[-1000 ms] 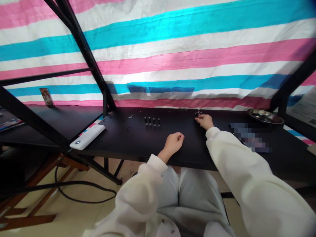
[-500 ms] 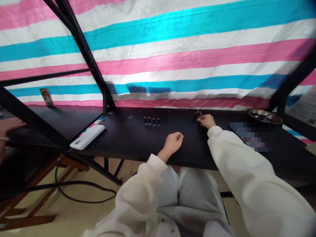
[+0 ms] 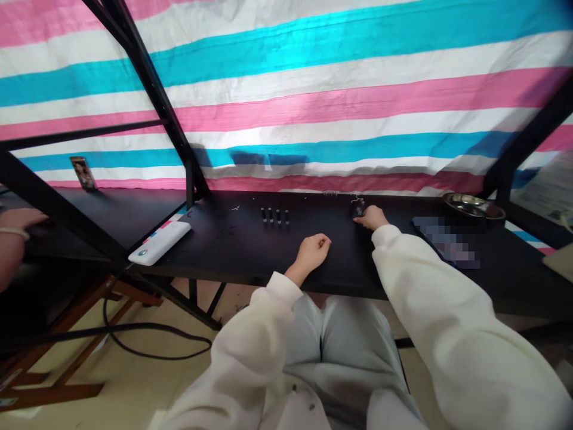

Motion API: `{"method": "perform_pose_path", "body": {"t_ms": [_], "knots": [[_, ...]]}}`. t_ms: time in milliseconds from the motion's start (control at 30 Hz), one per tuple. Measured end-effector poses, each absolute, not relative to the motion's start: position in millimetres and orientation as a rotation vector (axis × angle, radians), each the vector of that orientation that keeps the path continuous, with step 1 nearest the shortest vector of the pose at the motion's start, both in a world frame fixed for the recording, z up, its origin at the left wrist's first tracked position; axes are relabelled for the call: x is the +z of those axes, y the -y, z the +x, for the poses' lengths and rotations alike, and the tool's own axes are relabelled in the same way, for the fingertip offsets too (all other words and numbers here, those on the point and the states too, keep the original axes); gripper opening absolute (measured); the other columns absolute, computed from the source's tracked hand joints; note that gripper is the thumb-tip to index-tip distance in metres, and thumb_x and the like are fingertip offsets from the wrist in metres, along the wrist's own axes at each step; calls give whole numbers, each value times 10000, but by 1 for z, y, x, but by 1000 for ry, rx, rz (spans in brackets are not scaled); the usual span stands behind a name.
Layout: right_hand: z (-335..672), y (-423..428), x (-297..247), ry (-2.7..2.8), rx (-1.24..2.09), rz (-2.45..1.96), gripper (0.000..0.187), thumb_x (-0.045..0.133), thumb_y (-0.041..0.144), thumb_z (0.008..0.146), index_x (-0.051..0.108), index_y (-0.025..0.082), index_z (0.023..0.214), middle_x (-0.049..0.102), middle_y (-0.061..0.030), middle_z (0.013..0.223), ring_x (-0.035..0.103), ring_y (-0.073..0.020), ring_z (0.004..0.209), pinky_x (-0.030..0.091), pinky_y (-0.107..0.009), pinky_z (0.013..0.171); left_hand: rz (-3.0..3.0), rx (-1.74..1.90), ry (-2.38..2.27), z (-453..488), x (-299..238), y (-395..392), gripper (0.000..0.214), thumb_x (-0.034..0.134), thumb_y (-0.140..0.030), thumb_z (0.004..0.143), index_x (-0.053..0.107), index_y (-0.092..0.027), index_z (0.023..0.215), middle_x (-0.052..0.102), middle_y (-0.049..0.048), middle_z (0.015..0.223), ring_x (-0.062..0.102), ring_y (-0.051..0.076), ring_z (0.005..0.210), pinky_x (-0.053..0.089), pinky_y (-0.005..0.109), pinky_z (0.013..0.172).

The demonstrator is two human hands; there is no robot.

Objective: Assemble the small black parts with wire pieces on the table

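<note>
My left hand (image 3: 312, 254) rests near the front edge of the black table (image 3: 233, 257), fingers curled in with the thumb against them. Whatever those fingers might hold is hidden. Farther right and deeper on the table, my right hand (image 3: 373, 218) points its fingertips down in a pinch, and anything between them is too small to make out. Right beside those fingertips lie some small greyish, partly clear pieces (image 3: 360, 206). Several short black cylinders with pale ends (image 3: 274, 215) form a row beyond my left hand, apart from both hands.
A shiny metal dish (image 3: 474, 206) sits at the back right, and a flat blurred-out object (image 3: 445, 242) lies before it. White device (image 3: 160, 242) with cable, left. Thin white scraps (image 3: 235, 208) lie at the back. Black frame bars (image 3: 161, 107) flank the table. Another person's hand (image 3: 22, 218) is far left.
My right hand has turned slightly, its fingertips lower beside the small pieces. My left hand stays curled in nearly the same place. The view has shifted slightly.
</note>
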State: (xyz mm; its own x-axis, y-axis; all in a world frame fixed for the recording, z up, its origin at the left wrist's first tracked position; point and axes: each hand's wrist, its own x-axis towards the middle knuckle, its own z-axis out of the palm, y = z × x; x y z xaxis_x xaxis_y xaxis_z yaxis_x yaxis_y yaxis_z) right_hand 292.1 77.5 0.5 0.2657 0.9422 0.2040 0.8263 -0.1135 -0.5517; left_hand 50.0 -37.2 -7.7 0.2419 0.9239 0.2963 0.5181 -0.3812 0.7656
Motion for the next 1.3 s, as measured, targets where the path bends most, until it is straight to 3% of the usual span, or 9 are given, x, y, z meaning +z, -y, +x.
{"method": "perform_pose_path", "body": {"t_ms": [133,367,500,633,733,833,1000,1133,1300], "knots": [[279,-58,6,1642,234,-2092,241,774,270,552,604,139,662,634,-105,702,633,-236,736,496,-327,654,1972,1044,-1296,52,-6,37,195,481,-276,806,642,-168,797,606,2,628,534,105,578,407,214,602],[244,-12,-7,1620,307,-1773,168,673,255,620,606,161,743,637,-73,779,599,-185,727,477,-328,732,1936,1196,-1620,33,13,38,355,485,-213,816,513,-161,1167,621,23,697,603,159,703,443,278,735],[233,2,-10,1506,362,-1586,138,578,270,674,608,169,764,644,-53,771,572,-157,674,473,-324,734,1976,959,-1963,7,39,35,566,457,-230,844,305,-130,1379,657,117,859,631,244,850,437,348,796],[233,6,-6,1490,346,-1511,142,530,264,686,610,170,756,648,-57,774,564,-164,679,463,-333,744,2049,613,-2107,-8,58,23,660,429,-236,862,146,-136,1449,638,187,1001,616,297,946,432,379,806],[232,7,-5,1524,318,-1465,141,512,253,686,610,172,748,647,-62,791,561,-166,682,461,-336,741,2104,483,-2113,-11,61,10,635,411,-231,873,151,-161,1449,619,194,1052,606,295,981,433,378,817],[231,7,-5,1543,314,-1443,147,506,250,687,609,172,755,643,-64,805,560,-168,689,464,-336,734,2170,489,-2098,-13,57,-3,522,402,-213,874,302,-151,1383,601,206,1068,606,295,978,438,382,811],[230,9,-2,1541,336,-1425,163,514,285,711,612,174,778,643,-70,842,565,-158,688,467,-320,734,2185,776,-1988,-12,47,-17,211,442,-141,839,559,-103,1011,617,194,921,620,269,895,450,347,753],[219,9,7,1393,548,-1339,290,547,426,724,579,175,866,645,-64,849,566,-135,608,474,-289,609,1890,1166,-1509,10,44,-13,75,480,-147,822,547,-142,856,619,64,728,579,122,569,433,231,576],[195,11,11,1296,807,-1195,424,519,573,731,510,189,910,636,-25,733,524,-100,493,418,-241,484,1478,1263,-994,47,33,6,126,483,-229,838,490,-153,939,638,33,814,483,30,392,325,163,412]]}}
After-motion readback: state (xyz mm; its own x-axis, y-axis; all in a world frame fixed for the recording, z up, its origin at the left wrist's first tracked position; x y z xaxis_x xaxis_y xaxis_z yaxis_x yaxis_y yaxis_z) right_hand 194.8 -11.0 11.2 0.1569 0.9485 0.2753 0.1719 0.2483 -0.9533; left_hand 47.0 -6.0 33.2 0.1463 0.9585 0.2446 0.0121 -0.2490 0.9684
